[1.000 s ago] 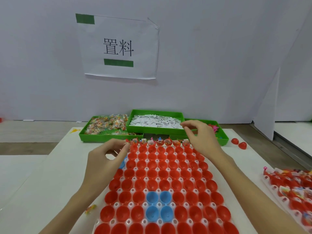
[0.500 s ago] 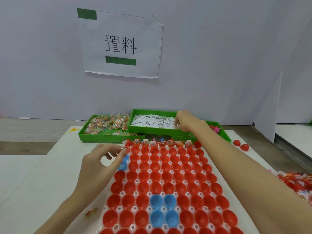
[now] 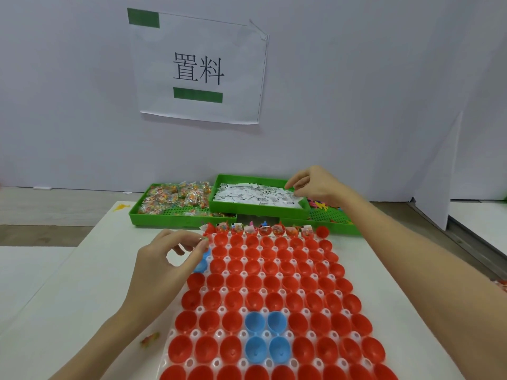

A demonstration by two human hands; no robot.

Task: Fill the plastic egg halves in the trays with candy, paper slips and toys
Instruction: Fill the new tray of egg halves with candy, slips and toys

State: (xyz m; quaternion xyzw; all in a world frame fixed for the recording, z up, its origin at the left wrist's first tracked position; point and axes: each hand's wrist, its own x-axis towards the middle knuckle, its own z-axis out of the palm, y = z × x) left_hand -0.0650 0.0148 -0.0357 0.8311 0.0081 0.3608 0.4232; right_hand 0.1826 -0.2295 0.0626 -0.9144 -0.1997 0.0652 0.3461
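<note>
Right hand (image 3: pixel 315 185), upper right of centre, pinching among paper slips (image 3: pixel 258 196) in middle green tray (image 3: pixel 258 212). Left hand (image 3: pixel 164 264), centre left, pinching something small beside egg tray (image 3: pixel 263 305) on desk (image 3: pixel 68 283); item unidentifiable.

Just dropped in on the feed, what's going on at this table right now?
A person is filling plastic egg halves set in a white tray. The right hand reaches into the middle green bin and is at the paper slips. The left hand pinches something small at the tray's far left corner; what it is cannot be made out. Only the far row of halves holds contents; the other rows look empty.
</note>
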